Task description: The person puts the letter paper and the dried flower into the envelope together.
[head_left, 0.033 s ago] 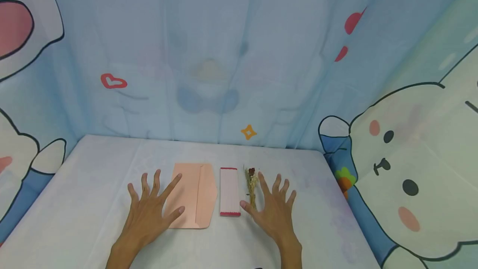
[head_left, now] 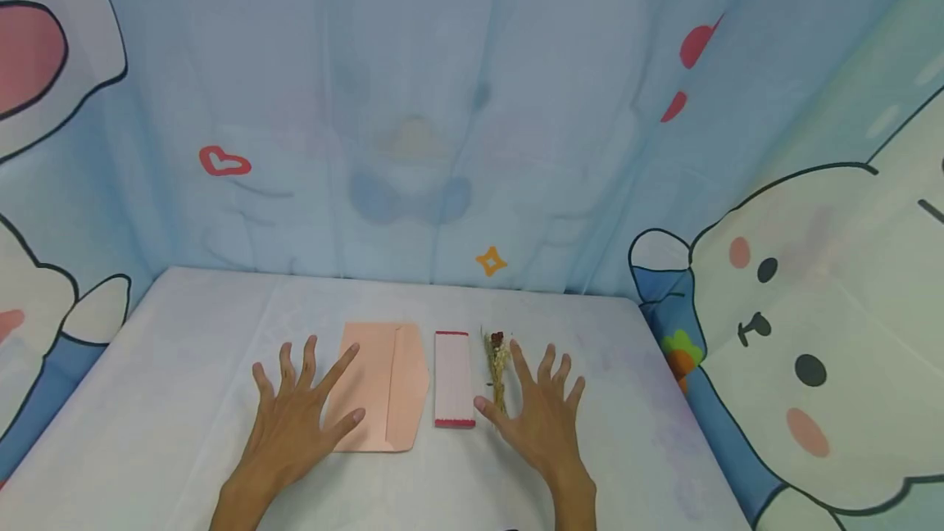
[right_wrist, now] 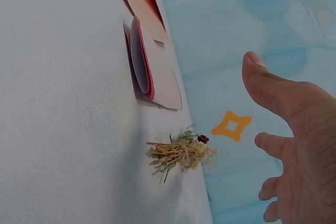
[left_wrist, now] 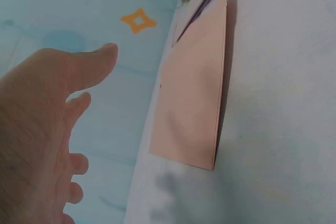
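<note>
A peach envelope [head_left: 369,383] lies flat on the table, its flap side towards the right. Beside it is a folded pale sheet of paper [head_left: 453,379] with red edges; the right wrist view shows its rounded fold. Farther right lies a small bunch of dried flowers [head_left: 497,367], partly behind the right thumb. My left hand [head_left: 291,424] hovers with spread fingers over the envelope's left side, holding nothing. Spread as well, my right hand [head_left: 542,420] is above the table at the dried flowers and grips nothing. In the left wrist view the envelope [left_wrist: 191,93] sits apart from the hand.
A white cloth covers the table [head_left: 649,449]. Behind it hangs a light blue curtain [head_left: 413,64] printed with cartoon figures, reaching down to the table's back edge. A printed white bear [head_left: 848,310] fills the right side.
</note>
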{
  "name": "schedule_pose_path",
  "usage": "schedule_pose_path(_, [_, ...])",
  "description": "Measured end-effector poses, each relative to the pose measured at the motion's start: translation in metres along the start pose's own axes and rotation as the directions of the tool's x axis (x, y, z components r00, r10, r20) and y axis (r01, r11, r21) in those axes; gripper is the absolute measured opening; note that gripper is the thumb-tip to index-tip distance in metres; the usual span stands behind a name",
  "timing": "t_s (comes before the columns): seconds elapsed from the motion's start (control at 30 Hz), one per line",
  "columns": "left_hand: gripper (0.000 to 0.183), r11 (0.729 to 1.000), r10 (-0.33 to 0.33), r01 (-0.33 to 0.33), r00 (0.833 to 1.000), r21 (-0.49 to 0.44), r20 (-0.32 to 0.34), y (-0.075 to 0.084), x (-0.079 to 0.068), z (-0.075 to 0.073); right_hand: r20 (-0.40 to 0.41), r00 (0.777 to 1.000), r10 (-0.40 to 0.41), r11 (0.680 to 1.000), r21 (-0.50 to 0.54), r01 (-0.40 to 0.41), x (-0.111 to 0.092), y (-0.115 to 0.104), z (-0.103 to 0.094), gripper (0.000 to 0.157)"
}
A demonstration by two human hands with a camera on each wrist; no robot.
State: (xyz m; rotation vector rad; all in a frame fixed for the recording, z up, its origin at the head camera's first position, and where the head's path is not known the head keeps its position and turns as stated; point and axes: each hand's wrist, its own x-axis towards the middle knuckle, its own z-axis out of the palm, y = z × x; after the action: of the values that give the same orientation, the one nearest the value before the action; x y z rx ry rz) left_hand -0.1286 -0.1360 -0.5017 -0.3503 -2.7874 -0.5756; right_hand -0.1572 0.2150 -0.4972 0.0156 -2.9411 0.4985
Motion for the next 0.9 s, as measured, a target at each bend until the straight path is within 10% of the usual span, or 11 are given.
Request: schedule_pose_path(0.9, [0.080, 0.999, 0.025, -0.024, 0.999, -0.033, 0.030, 0.007, 0.004, 0.018, -0.036, 0.998, -0.047, 0.995, 0.087, 0.050, -0.001, -0.011, 0.008, 0.104])
